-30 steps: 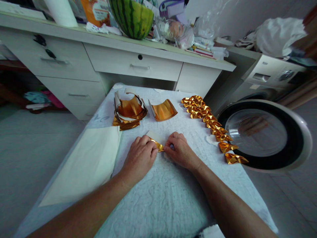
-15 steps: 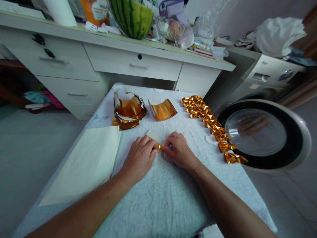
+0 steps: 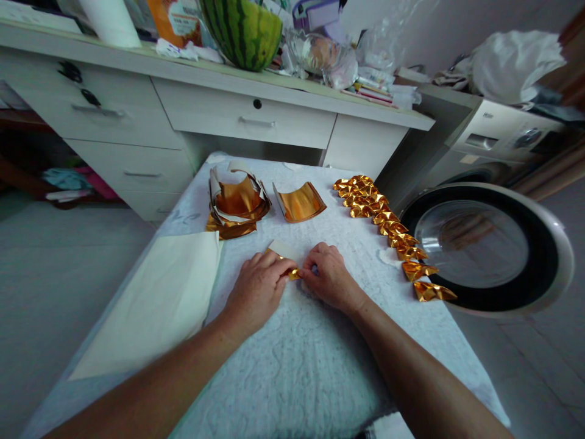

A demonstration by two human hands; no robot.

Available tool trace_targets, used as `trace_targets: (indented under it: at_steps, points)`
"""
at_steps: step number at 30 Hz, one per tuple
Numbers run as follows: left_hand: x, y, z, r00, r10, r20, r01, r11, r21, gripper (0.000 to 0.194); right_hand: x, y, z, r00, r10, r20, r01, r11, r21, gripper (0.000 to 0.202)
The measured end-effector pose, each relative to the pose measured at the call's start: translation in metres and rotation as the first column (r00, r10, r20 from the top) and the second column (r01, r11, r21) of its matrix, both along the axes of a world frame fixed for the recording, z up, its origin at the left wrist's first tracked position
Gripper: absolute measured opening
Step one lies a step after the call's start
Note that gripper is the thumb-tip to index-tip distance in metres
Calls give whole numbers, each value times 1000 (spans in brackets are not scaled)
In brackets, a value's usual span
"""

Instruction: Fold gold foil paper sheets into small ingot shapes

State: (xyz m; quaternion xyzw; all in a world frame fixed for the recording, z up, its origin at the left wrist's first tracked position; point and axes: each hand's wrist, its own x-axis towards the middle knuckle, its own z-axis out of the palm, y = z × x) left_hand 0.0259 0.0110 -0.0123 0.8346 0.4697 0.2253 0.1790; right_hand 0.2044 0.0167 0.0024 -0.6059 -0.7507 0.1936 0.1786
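A small sheet of gold foil paper [image 3: 284,249], pale on its back, lies between my hands on the cloth-covered table [image 3: 292,366]. Its near edge is turned over and shows gold. My left hand [image 3: 260,280] is closed on the left part of that edge, fingers bent. Thumb and fingers of my right hand [image 3: 328,274] pinch the same edge at its right end. Beyond my hands sit a curled stack of gold foil sheets [image 3: 301,204] and, left of it, a larger curled bundle of foil paper [image 3: 237,198].
Folded gold foil pieces [image 3: 388,225] run in a slanting row along the table's right side. A cream paper sheet [image 3: 155,299] lies at the left. Behind stands a white desk [image 3: 237,113] bearing a cut watermelon [image 3: 249,36]. The open washing machine door [image 3: 489,250] is close on the right.
My left fingers have shifted slightly over the folded edge, and a thin strip of gold now shows along the sheet's left side. My right hand stays nearly in place.
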Motion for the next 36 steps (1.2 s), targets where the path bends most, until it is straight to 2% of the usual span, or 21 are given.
trace_targets:
  at_steps: [3, 13, 22, 36]
  points:
    - [-1, 1, -1, 1000, -10, 13, 10, 1000, -8, 27, 1, 0, -1, 1000, 6, -5, -6, 1000, 16, 12]
    - [-4, 3, 4, 994, -28, 108, 33, 998, -44, 21, -1, 0, -1, 1000, 4, 19, -4, 1000, -1, 12]
    - [-6, 2, 1, 988, -37, 148, 44, 998, -44, 23, -3, 1, 1, 998, 2, 57, 0, 1000, -21, 13]
    - [-5, 3, -1, 994, -30, 104, 33, 999, -26, 25, -5, 0, 0, 994, -16, 107, 18, 1000, -18, 13]
